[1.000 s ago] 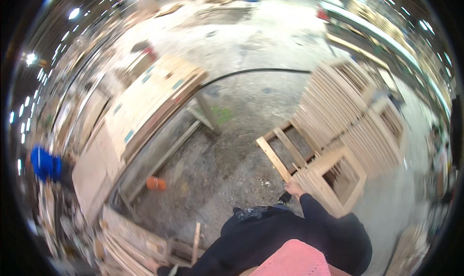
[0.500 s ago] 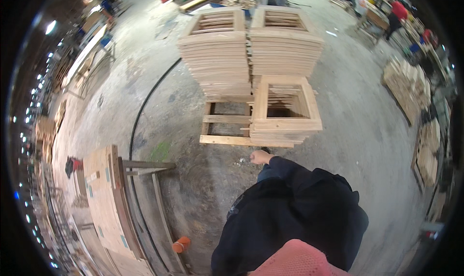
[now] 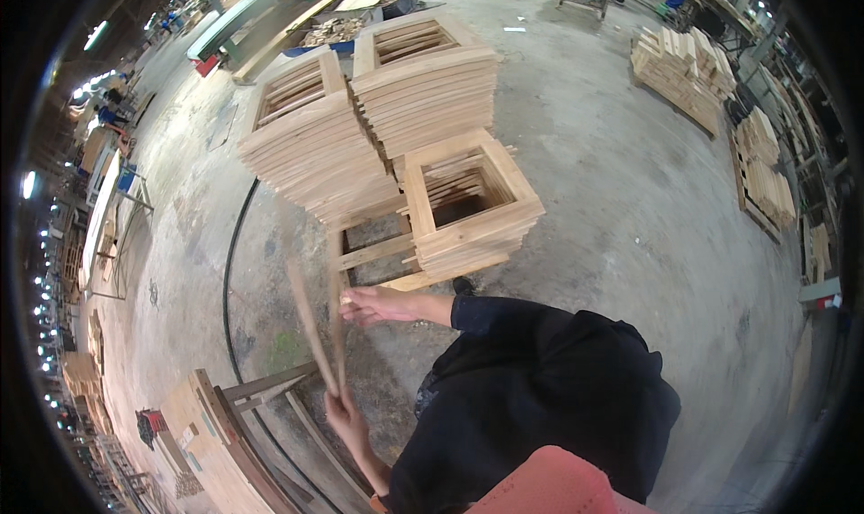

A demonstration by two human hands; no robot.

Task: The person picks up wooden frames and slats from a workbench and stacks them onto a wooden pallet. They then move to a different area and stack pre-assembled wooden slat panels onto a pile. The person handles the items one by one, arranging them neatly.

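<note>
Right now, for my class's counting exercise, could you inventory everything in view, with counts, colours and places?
Slim wooden pieces: apparently two, blurred, pale brown, left of centre
Frame stacks: three, pale wood, upper centre
Pallet: one, wooden, below the stacks
Black hose: one, black, floor at left
Workbench: one, wooden, lower left
Table: one, pale top, far left
Long bench: one, greenish, top left
Timber piles: at least two, pale brown, right
Pink mesh fabric: one, pink, bottom edge
Dark clothing: person's own, lower centre
Left hand: one, bare, gripping the pieces' lower end
Right hand: one, bare, by their upper part
</note>
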